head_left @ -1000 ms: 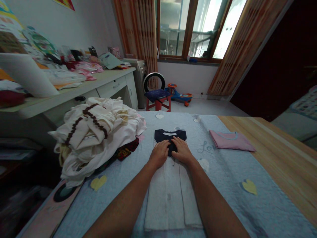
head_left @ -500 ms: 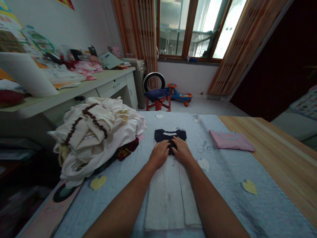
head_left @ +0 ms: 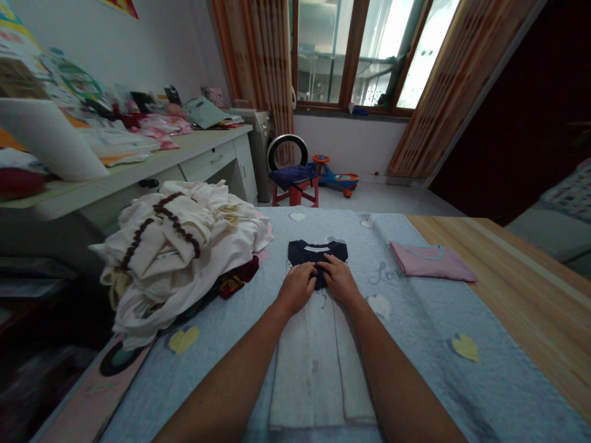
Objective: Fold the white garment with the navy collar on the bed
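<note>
A garment with a navy yoke point(head_left: 318, 248) and a long pale grey-white lower part point(head_left: 309, 369) lies flat in front of me, its sides folded inward into a narrow strip. My left hand point(head_left: 299, 287) rests on the lower left of the navy part, fingers bent a little and pointing toward the middle. Beside it my right hand point(head_left: 340, 280) lies on the right of the same navy part, fingers apart. Both palms face down on the cloth, and the fingertips almost meet. A loose dark thread hangs just below the navy part, between the wrists.
On the left is a heaped pile of cream and white clothes point(head_left: 198, 240) with dark red cloth under it. A folded pink garment point(head_left: 434, 261) lies on the right. Everything rests on a light blue quilt point(head_left: 415, 357) beside a bare wooden surface point(head_left: 521, 277). A cluttered desk point(head_left: 194, 154) stands behind left.
My fingers have bent slightly and drawn closer together over the navy part. The garment and the other clothes have stayed in place.
</note>
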`<move>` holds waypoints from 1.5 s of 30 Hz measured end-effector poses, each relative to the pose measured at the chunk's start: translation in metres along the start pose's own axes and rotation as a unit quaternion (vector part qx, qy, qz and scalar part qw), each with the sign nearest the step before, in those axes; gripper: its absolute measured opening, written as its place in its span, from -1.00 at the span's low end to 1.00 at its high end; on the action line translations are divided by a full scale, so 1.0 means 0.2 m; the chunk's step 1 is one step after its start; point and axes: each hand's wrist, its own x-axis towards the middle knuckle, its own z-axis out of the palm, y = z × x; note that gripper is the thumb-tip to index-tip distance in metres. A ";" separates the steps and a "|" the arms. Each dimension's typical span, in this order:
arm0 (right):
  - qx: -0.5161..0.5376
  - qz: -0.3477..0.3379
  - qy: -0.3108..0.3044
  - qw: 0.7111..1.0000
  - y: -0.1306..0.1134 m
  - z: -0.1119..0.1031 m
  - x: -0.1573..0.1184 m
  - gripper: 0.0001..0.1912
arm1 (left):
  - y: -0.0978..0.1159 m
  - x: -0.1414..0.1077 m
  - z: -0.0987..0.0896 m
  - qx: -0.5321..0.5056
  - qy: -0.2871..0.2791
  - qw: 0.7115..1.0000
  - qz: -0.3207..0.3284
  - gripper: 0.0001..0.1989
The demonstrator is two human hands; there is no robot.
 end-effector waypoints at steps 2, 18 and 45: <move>-0.001 0.000 -0.003 1.000 0.00 0.00 0.00 -0.62 | 0.00 0.00 0.00 -0.001 0.000 1.000 -0.002 -0.82; -0.001 0.015 -0.003 1.000 0.00 -0.01 0.01 -0.68 | -0.01 0.00 0.00 -0.010 0.003 1.000 0.014 -0.78; -0.050 0.034 0.006 0.998 -0.02 0.01 0.00 -0.60 | -0.01 -0.01 -0.01 -0.011 -0.030 0.999 0.039 -0.70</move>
